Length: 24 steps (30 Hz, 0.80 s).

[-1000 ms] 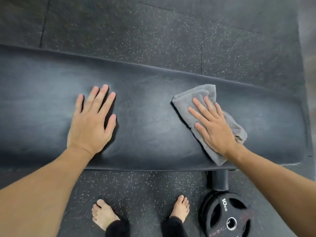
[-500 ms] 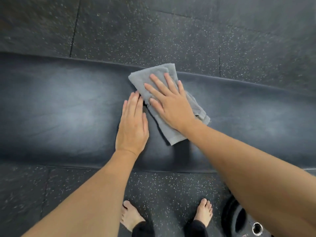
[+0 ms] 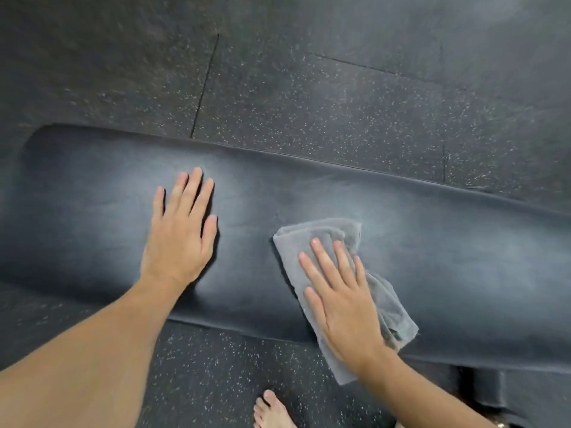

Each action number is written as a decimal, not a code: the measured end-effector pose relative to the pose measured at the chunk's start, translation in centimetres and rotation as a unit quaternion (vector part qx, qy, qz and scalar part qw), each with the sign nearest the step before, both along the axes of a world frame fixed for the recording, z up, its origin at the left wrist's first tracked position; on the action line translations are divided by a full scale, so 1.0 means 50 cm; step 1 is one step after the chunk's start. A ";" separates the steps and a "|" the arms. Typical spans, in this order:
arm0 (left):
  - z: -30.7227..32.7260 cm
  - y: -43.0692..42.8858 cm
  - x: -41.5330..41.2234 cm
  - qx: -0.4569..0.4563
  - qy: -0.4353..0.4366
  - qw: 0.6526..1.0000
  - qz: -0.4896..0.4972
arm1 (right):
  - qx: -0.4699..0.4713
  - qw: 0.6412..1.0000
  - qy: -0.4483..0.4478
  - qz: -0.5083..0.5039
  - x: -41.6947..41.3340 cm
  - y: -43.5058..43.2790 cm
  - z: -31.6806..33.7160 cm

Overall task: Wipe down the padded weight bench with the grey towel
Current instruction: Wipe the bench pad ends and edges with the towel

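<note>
The padded weight bench point(image 3: 448, 242) is a long black cushion running left to right across the head view, and its rounded left end is visible. The grey towel point(image 3: 309, 239) lies folded and crumpled on the bench right of centre, and its lower corner hangs over the near edge. My right hand point(image 3: 343, 304) presses flat on the towel with fingers spread and pointing up-left. My left hand point(image 3: 179, 236) rests flat on the bare padding to the towel's left, a gap apart from it, holding nothing.
Dark speckled rubber floor tiles point(image 3: 309, 97) surround the bench. My bare foot point(image 3: 273, 410) stands on the floor just in front of the bench. A dark bench support point(image 3: 500, 387) shows under the right part.
My right hand has slid the towel rightward and toward the near edge, away from my left hand. The two hands were touching; now a gap separates them. The view has shifted left.
</note>
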<state>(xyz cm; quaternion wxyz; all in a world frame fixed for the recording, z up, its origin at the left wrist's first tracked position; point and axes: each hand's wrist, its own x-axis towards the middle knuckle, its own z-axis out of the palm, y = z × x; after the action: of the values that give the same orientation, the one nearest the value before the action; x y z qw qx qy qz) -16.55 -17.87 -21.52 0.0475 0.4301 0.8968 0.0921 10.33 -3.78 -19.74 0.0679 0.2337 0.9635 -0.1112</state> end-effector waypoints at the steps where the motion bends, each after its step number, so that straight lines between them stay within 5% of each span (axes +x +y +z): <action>1: -0.004 0.002 -0.001 0.001 0.003 1.000 -0.001 | 0.006 1.000 0.007 0.003 -0.051 0.003 -0.005; 10: 0.009 -0.002 -0.003 0.034 -0.029 0.999 0.012 | -0.029 0.995 0.053 -0.082 -0.401 0.088 -0.027; 24: -0.005 -0.011 -0.010 0.060 -0.065 0.996 0.006 | 0.003 0.991 -0.033 0.126 -0.178 -0.100 -0.005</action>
<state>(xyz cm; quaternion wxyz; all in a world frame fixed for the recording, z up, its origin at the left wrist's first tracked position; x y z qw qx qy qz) -17.07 -18.41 -21.78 0.0791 0.4197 0.8873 0.1740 1.45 -8.80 -19.97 0.1122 0.1140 0.9829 -0.0910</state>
